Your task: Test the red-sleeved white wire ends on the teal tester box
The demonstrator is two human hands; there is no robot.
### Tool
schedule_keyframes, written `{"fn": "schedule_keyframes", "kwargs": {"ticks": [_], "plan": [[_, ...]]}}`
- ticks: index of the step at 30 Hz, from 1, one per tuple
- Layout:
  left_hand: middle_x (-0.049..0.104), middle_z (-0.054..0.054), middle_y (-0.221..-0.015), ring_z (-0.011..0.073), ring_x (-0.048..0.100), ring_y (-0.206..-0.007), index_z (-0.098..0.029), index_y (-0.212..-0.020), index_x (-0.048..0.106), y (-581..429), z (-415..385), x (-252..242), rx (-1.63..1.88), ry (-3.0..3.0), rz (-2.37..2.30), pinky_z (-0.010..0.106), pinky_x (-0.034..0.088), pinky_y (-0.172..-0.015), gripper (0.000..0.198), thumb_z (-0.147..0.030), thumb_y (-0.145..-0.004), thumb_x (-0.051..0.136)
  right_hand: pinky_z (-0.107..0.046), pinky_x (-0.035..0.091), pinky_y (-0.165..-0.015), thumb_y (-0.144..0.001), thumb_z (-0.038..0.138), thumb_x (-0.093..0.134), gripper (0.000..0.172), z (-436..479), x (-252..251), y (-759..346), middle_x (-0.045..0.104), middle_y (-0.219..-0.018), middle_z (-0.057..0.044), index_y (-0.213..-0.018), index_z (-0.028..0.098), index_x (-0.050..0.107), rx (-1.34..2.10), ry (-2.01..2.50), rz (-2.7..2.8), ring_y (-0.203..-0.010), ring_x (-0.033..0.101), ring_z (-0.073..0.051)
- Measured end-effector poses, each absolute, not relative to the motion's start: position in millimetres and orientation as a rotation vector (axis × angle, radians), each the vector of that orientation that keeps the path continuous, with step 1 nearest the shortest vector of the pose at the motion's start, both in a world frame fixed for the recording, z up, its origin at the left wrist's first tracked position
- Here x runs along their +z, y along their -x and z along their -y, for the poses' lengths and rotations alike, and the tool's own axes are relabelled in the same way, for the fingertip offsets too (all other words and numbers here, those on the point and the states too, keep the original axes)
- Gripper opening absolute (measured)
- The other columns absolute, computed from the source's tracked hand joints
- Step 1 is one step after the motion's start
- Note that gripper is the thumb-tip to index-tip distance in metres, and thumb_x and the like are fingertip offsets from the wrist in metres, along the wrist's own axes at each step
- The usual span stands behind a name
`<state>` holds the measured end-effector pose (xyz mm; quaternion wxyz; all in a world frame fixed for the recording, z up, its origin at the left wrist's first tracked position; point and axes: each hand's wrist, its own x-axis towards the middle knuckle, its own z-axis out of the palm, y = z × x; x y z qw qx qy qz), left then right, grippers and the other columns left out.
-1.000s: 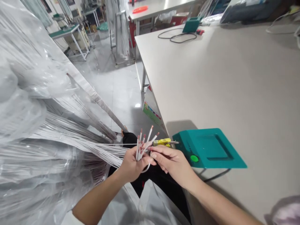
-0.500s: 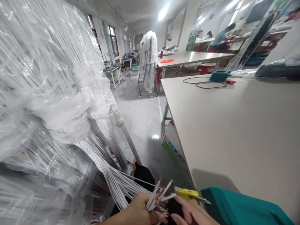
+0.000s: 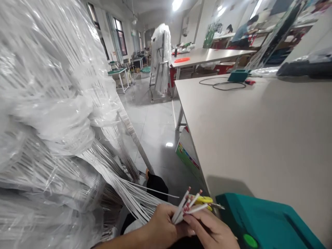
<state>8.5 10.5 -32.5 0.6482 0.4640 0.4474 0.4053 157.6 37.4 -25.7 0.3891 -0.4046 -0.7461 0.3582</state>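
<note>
- White wire bundle with copper-coloured tips is in the left hand, off the tabletop, just beyond its left edge, with the tips pointing up.
- The left fingers are wrapped around this bundle and hold it together.
- The right hand has come closer: half a second ago a dark gap was between its fingers and the bundle, and now its fingertips meet the wires near the tips. The fingers are narrow; whether they pinch one wire, I cannot tell.
- One loose wire now shows its end just beside the bundle, apart from it; before, this end ran up to the tips.
- For the work, I judge that the bundle is kept together and the sorting of its ends is not finished, as the tips stand uneven.
- The yellow-handled tool stays near the teal box, by the tabletop's left edge; what supports it is hidden.
</note>
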Motion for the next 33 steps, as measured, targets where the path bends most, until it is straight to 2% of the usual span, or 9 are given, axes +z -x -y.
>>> {"fn": "schedule_keyframes", "kwargs": {"ticks": [3,10,13,19,23,25,28,30,33], "plan": [[0.048,-0.002,-0.06,0.0072,0.038,-0.056,-0.011,-0.069,0.061,-3,-10,-30,0.962,-0.998,-1.087,0.019,0.031,-0.053,0.035,-0.043,-0.062,0.074,-0.021,0.051,-0.059,-0.084,0.034,0.055,0.026,-34,-21,-153,0.066,-0.065,-0.003,-0.065,0.02,0.067,0.951,1.091,1.762,-0.06,0.062,-0.014],[0.043,-0.005,-0.049,0.0056,0.038,-0.044,-0.013,-0.066,0.057,2,-14,-29,0.919,-0.99,-1.184,0.019,0.031,-0.044,0.038,-0.049,-0.068,0.067,-0.024,0.047,-0.057,-0.085,0.031,0.053,0.026,-32,-18,-149,0.06,-0.064,-0.003,-0.067,0.018,0.065,1.127,1.186,1.608,-0.061,0.057,-0.014],[0.048,-0.003,-0.051,0.0059,0.041,-0.045,-0.012,-0.063,0.059,2,-13,-29,0.893,-1.028,-1.179,0.018,0.034,-0.045,0.036,-0.047,-0.07,0.066,-0.024,0.045,-0.054,-0.085,0.031,0.053,0.023,-32,-18,-149,0.058,-0.064,-0.002,-0.071,0.018,0.065,1.201,1.153,1.572,-0.06,0.055,-0.013],[0.061,0.004,-0.062,0.0081,0.049,-0.051,-0.01,-0.064,0.065,1,-13,-31,0.861,-1.052,-1.153,0.02,0.041,-0.05,0.04,-0.048,-0.076,0.06,-0.022,0.042,-0.051,-0.085,0.028,0.053,0.024,-32,-22,-149,0.054,-0.062,0.0,-0.064,0.018,0.057,1.296,1.12,1.541,-0.054,0.05,-0.01],[0.067,0.007,-0.071,0.012,0.058,-0.063,-0.01,-0.074,0.067,4,-17,-33,1.036,-0.895,-1.293,0.024,0.047,-0.063,0.034,-0.044,-0.077,0.061,-0.022,0.041,-0.052,-0.085,0.025,0.05,0.022,-32,-22,-149,0.052,-0.063,0.0,-0.064,0.018,0.052,1.162,1.201,1.521,-0.056,0.049,-0.011],[0.068,0.006,-0.073,0.0095,0.056,-0.058,-0.011,-0.08,0.066,7,-21,-32,1.163,-0.785,-1.392,0.022,0.046,-0.057,0.032,-0.042,-0.078,0.061,-0.022,0.041,-0.053,-0.085,0.023,0.049,0.023,-32,-22,-149,0.052,-0.062,0.0,-0.063,0.018,0.052,1.086,1.226,1.62,-0.057,0.05,-0.011],[0.066,0.002,-0.069,0.0043,0.045,-0.045,-0.012,-0.086,0.066,9,-24,-25,1.177,-0.799,-1.428,0.018,0.038,-0.046,0.03,-0.039,-0.075,0.065,-0.022,0.041,-0.054,-0.085,0.019,0.049,0.019,-30,-24,-147,0.054,-0.062,-0.001,-0.067,0.018,0.056,1.043,1.195,1.812,-0.056,0.051,-0.011],[0.067,0.003,-0.072,0.0072,0.051,-0.053,-0.012,-0.086,0.068,7,-24,-19,1.1,-0.918,-1.408,0.02,0.042,-0.053,0.028,-0.035,-0.069,0.071,-0.021,0.041,-0.053,-0.085,0.018,0.048,0.018,-28,-27,-144,0.053,-0.062,0.0,-0.07,0.018,0.058,1.001,1.159,1.892,-0.056,0.051,-0.01],[0.066,0.004,-0.071,0.0121,0.057,-0.065,-0.012,-0.078,0.07,1,-24,-14,0.997,-1.04,-1.348,0.023,0.046,-0.061,0.021,-0.031,-0.07,0.069,-0.021,0.043,-0.052,-0.086,0.017,0.045,0.021,-25,-31,-141,0.055,-0.065,-0.002,-0.072,0.018,0.06,0.952,1.107,1.951,-0.057,0.053,-0.011]]}}
